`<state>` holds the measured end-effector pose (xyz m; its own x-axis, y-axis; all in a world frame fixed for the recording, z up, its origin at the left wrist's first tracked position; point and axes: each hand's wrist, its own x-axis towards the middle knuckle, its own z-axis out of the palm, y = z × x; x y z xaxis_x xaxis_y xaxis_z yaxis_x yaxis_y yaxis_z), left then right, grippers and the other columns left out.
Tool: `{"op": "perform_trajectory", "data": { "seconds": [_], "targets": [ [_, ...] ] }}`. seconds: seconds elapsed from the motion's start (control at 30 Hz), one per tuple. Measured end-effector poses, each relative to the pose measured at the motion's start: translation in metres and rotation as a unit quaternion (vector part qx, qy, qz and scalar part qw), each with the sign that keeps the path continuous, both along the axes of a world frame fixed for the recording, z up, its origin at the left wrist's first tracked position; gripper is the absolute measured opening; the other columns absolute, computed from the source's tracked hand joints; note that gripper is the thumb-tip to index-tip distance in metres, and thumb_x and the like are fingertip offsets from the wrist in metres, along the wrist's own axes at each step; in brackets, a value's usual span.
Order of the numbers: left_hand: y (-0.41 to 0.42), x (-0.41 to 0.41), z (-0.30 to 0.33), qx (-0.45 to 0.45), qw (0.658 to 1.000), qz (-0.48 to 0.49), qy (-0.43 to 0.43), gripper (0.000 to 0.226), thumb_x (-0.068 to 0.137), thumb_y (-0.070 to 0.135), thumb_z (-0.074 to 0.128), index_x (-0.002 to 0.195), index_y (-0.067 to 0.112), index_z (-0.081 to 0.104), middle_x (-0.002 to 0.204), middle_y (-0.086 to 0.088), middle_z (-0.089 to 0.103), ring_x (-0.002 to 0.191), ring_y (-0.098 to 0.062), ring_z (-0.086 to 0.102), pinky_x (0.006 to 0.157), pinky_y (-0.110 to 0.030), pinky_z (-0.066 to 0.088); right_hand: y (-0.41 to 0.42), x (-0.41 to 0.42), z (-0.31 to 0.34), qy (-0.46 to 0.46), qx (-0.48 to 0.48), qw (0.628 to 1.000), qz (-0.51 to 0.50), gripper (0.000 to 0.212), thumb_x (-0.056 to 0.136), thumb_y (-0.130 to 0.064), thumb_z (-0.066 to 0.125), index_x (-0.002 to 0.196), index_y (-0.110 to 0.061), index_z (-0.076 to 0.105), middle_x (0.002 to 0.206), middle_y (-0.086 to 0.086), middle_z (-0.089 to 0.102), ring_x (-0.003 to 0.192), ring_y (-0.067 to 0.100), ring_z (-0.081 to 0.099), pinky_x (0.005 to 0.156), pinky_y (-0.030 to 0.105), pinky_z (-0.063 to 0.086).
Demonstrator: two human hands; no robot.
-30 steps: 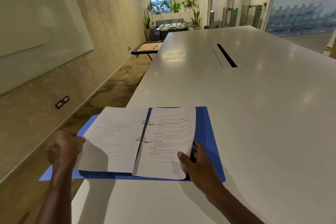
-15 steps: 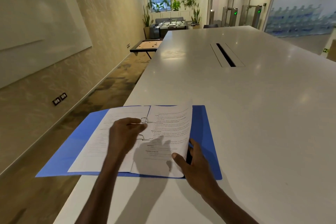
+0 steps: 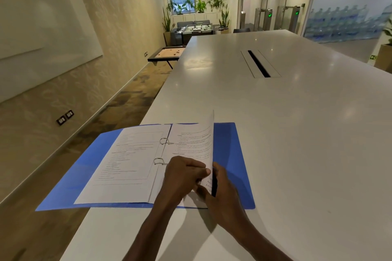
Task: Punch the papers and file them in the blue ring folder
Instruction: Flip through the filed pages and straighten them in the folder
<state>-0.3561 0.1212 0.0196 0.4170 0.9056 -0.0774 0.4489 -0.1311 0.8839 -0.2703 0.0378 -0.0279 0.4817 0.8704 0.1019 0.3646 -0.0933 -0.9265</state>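
Here the blue ring folder [image 3: 229, 154] is lying open at the near left corner of the white bench [image 3: 297, 133], its left cover jutting out past the bench edge over the carpeted floor. Printed papers [image 3: 131, 159] are sitting on both sides of the two metal rings [image 3: 163, 141], which are threading through the sheets near the spine. The right-hand sheet [image 3: 197, 135] is standing up, its outer edge lifted and curling toward the rings.

The left hand [image 3: 182, 178] is reaching in from below, forearm angling up to the right, knuckles up, fingers curled, its grip pinching the lower part of that raised sheet between thumb and fingers (the thumb tip is showing just at the paper's edge). The right hand [image 3: 224, 188] is coming in from the lower right, wrist angled toward the spine, lying just behind the lifted sheet and over the folder's right cover; its fingers are tucking under the paper's edge, and whether its grip is closing on the sheet or only touching it I cannot tell. The two hands are touching or nearly so at the sheet's lower edge.
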Motion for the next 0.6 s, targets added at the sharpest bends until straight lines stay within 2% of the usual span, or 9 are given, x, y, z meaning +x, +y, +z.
{"op": "perform_trajectory", "data": {
  "seconds": [0.2, 0.33, 0.43, 0.47, 0.6],
  "targets": [
    [0.0028, -0.0026, -0.006, -0.037, 0.999, 0.018, -0.035, 0.007, 0.075, 0.015, 0.081, 0.077, 0.014, 0.075, 0.076, 0.003, 0.073, 0.071, -0.017, 0.071, 0.057, -0.016, 0.054, -0.0004, -0.0008, -0.0011, 0.004, 0.01, 1.0, -0.007, 0.056, 0.081, -0.039, 0.068, 0.128, -0.025, 0.04, 0.112, -0.025, 0.05, 0.086, -0.006, 0.057, 0.068, -0.002, 0.044],
    [0.006, -0.0047, -0.008, -0.062, 0.997, 0.014, -0.049, 0.017, 0.073, 0.016, 0.083, 0.085, 0.008, 0.076, 0.086, -0.003, 0.075, 0.076, -0.02, 0.072, 0.066, -0.026, 0.06, 0.0001, -0.0009, -0.0032, 0.009, 0.007, 1.0, -0.01, 0.056, 0.082, -0.041, 0.067, 0.128, -0.025, 0.04, 0.109, -0.03, 0.048, 0.086, -0.003, 0.059, 0.068, -0.001, 0.044],
    [0.0058, -0.0055, -0.0079, -0.081, 0.994, 0.01, -0.069, 0.02, 0.072, 0.016, 0.083, 0.088, 0.006, 0.075, 0.087, -0.003, 0.074, 0.075, -0.019, 0.071, 0.057, -0.017, 0.054, 0.0002, -0.002, -0.0022, 0.009, 0.011, 1.0, -0.015, 0.082, 0.068, -0.077, 0.052, 0.129, -0.026, 0.039, 0.117, -0.02, 0.052, 0.091, 0.004, 0.06, 0.075, 0.005, 0.046],
    [0.0058, -0.0058, -0.0076, -0.085, 0.993, 0.011, -0.077, 0.02, 0.072, 0.017, 0.083, 0.087, 0.006, 0.075, 0.086, -0.003, 0.074, 0.075, -0.018, 0.072, 0.056, -0.016, 0.053, 0.0006, -0.0017, -0.0029, 0.01, 0.006, 1.0, -0.016, 0.085, 0.064, -0.081, 0.048, 0.129, -0.026, 0.039, 0.116, -0.019, 0.052, 0.09, 0.004, 0.06, 0.074, 0.005, 0.045],
    [0.007, -0.0072, -0.0069, -0.107, 0.988, 0.017, -0.106, 0.026, 0.072, 0.022, 0.082, 0.091, 0.006, 0.074, 0.09, -0.004, 0.074, 0.076, -0.021, 0.073, 0.06, -0.022, 0.057, 0.0006, -0.0003, -0.0047, 0.009, -0.004, 1.0, -0.018, 0.065, 0.073, -0.059, 0.056, 0.127, -0.026, 0.039, 0.118, -0.013, 0.056, 0.088, 0.007, 0.061, 0.071, 0.006, 0.046]
  ]
}}
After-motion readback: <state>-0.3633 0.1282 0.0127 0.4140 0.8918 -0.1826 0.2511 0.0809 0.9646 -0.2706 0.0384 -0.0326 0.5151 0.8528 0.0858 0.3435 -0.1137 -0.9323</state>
